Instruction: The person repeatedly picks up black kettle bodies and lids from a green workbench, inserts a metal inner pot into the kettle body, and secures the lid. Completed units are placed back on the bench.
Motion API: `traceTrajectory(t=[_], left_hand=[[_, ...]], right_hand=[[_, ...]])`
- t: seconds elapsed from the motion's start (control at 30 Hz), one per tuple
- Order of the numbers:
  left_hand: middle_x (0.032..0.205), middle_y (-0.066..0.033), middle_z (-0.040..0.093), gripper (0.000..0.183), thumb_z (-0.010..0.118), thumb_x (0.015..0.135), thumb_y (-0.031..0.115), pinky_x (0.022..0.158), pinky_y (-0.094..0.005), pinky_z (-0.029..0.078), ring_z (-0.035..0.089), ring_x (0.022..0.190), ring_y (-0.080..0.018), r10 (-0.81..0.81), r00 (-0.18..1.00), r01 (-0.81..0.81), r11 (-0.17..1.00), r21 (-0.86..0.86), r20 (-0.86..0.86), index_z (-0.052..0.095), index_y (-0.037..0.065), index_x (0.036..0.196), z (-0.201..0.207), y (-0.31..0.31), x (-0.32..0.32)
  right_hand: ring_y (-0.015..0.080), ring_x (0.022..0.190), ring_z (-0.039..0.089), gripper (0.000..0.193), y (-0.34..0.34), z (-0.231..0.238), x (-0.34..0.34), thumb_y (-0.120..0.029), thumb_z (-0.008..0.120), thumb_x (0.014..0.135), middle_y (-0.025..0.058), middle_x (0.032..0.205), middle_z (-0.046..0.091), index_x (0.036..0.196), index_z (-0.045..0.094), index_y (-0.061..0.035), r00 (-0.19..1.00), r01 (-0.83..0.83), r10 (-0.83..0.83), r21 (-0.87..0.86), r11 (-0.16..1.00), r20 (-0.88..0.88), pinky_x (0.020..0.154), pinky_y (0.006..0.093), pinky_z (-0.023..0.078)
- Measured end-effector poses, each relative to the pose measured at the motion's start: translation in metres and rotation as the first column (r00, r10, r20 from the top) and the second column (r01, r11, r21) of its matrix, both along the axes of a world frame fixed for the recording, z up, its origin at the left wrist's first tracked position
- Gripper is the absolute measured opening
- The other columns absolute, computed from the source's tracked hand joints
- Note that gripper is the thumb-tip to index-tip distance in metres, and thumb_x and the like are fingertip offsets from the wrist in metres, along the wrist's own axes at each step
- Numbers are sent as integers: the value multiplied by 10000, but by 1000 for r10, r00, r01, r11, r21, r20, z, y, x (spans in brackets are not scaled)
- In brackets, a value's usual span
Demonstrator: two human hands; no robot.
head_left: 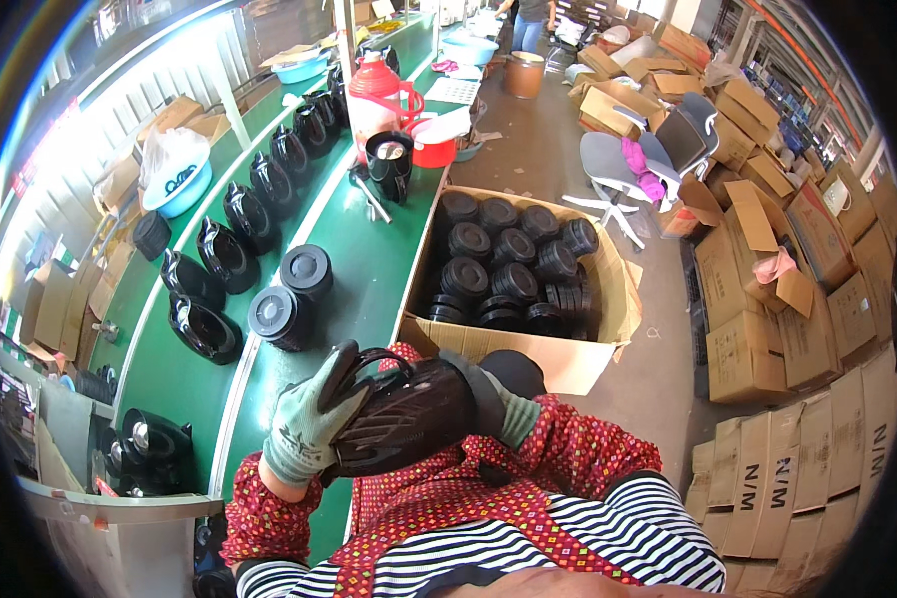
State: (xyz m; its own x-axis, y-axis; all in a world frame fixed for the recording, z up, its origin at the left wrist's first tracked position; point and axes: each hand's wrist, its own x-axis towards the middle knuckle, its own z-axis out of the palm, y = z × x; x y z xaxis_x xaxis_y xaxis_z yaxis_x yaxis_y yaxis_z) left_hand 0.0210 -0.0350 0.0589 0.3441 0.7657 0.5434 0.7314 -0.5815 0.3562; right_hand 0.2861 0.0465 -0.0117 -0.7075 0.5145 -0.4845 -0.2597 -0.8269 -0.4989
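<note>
A long green workbench (368, 269) curves from the lower left of the frame up toward the top centre, with a raised white-edged strip running along it. To its right, in the middle of the frame, an open cardboard box (568, 354) sits on the floor, filled with stacked black round bases (513, 264). Further right and along the right edge, many closed cardboard cartons (767, 329) are piled up, and a grey chair (618, 169) stands above the box.

Along the left half of the bench a row of black jug bodies (239, 224) lies in a line running to the upper centre, where a red flask (378, 95) stands. Two black round lids (294, 294) rest on the bench just beside the row, left of the box.

In the lower centre, just above the person's patterned sleeves, a black ribbed jug body (408, 419) is held sideways between both hands, over the bench's near end. The left hand (309, 429), in a green-grey glove, grips its left end, fingers curled tight around the handle side. The right hand (498, 404), in a dark glove, presses against the jug's right end; its fingers are mostly hidden behind the jug, so I cannot tell how far they close.
</note>
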Motion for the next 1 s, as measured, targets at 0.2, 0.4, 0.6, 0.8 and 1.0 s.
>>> traceTrajectory(t=[0.2, 0.4, 0.6, 0.8, 1.0], left_hand=[[1548, -175, 569, 554, 708, 984, 262, 1208, -493, 423, 622, 1336, -266, 197, 556, 492, 705, -511, 808, 588, -21, 1445, -106, -3, -9], [1488, -167, 616, 577, 585, 1071, 422, 1209, -540, 421, 617, 1339, -264, 224, 364, 529, 749, -399, 904, 513, 78, 1528, -136, 11, -6], [1284, -177, 716, 360, 709, 936, 238, 1029, -389, 554, 717, 1149, -275, 334, 518, 144, 873, -466, 787, 768, -45, 1150, -75, 21, -9], [1493, -219, 592, 728, 543, 1042, 556, 1156, -463, 492, 609, 1347, -317, 249, 372, 650, 617, -443, 894, 555, -24, 1481, -156, -5, -11], [1637, -86, 470, 679, 708, 1031, 374, 1237, -464, 410, 466, 1505, -264, 105, 437, 765, 479, -431, 893, 431, 180, 1620, -131, -40, 54]], right_hand=[[370, 1557, 347, 918, -6, 45, 16, -628, 597, 999, 290, 1679, 316, 1581, 412, 57, 984, 8, -177, 991, 130, 15, 1265, 493, 290], [337, 1541, 387, 828, -6, -13, 13, -468, 629, 1041, 211, 1652, 397, 1643, 309, 2, 923, 349, -256, 906, 240, -288, 1246, 476, 341], [208, 1458, 493, 534, -7, -55, 2, -358, 454, 1148, 106, 1589, 485, 1593, 405, -66, 857, 511, -295, 623, 592, -422, 1197, 357, 430], [433, 1536, 340, 999, -16, 9, 27, -521, 783, 900, 284, 1674, 309, 1627, 332, -5, 981, 126, -150, 992, -16, -127, 1259, 531, 290], [583, 1508, 274, 968, -25, 90, 31, -677, 834, 680, 307, 1645, 308, 1530, 572, -295, 972, -68, 131, 769, -636, 194, 1186, 757, 229]])
